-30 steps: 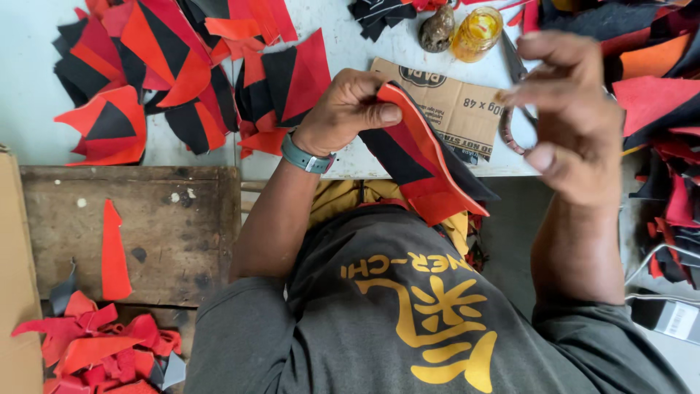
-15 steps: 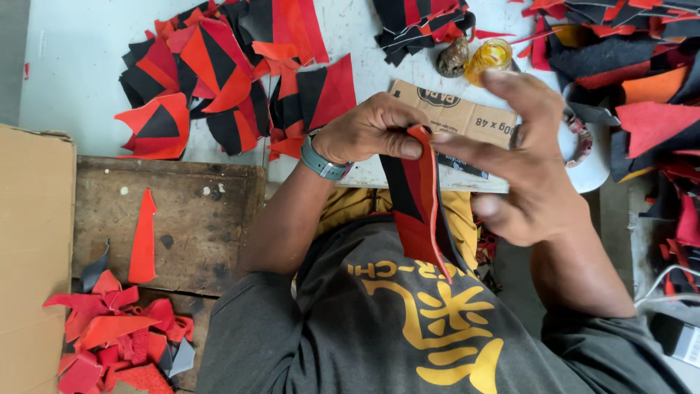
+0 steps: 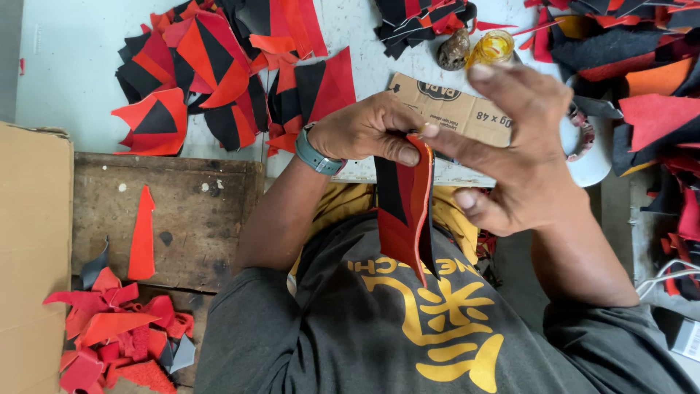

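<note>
Many red-black leather pieces (image 3: 219, 80), white table (image 3: 65, 66), wooden board (image 3: 197, 211)

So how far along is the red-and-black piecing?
Done, apparently: joined pieces piled on the table. In hand: left hand grips one red-black piece; right hand spread, forefinger on its top edge. Left, probably: loose pieces heaped at right.
</note>
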### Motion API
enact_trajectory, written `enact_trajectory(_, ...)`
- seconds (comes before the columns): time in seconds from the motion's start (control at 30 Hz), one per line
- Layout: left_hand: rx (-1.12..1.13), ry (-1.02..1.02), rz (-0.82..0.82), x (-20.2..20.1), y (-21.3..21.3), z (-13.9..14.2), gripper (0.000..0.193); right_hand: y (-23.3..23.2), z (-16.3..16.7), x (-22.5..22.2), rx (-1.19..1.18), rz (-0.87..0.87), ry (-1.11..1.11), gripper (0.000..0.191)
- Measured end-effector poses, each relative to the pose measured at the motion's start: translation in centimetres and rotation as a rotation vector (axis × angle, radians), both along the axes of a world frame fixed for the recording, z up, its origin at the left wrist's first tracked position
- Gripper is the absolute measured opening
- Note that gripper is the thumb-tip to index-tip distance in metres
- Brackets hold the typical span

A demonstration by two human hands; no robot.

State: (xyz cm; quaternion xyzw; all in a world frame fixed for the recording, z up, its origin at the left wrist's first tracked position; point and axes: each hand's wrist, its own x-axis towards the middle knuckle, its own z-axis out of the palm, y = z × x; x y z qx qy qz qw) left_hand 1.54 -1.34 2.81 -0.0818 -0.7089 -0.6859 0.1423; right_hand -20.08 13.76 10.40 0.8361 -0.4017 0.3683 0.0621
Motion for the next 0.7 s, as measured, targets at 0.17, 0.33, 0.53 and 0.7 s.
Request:
enact_trajectory(0.17, 0.004, 0.014, -0.012, 0.7, -0.1, 0.2, 0.027, 0.3, -0.6, 0.3, -0.049, -0.065, -0.035, 0.056)
enact_trajectory(0.33, -0.073, -0.040, 0.050, 0.9, -0.3, 0.2, 0.025, 0.5, -0.9, 0.0, -0.056, -0.073, -0.006, 0.057)
enact_trajectory(0.53, 0.052, -0.043, 0.085, 1.2, -0.1, 0.0, 0.024, 1.8, -2.2, 0.8, 0.156, 0.095, -0.326, 0.055)
enact_trajectory(0.7, -0.034, -0.029, 0.098, 1.6, -0.3, 0.5, 0.025, 2.5, -3.3, 0.8, 0.128, -0.010, -0.266, 0.060)
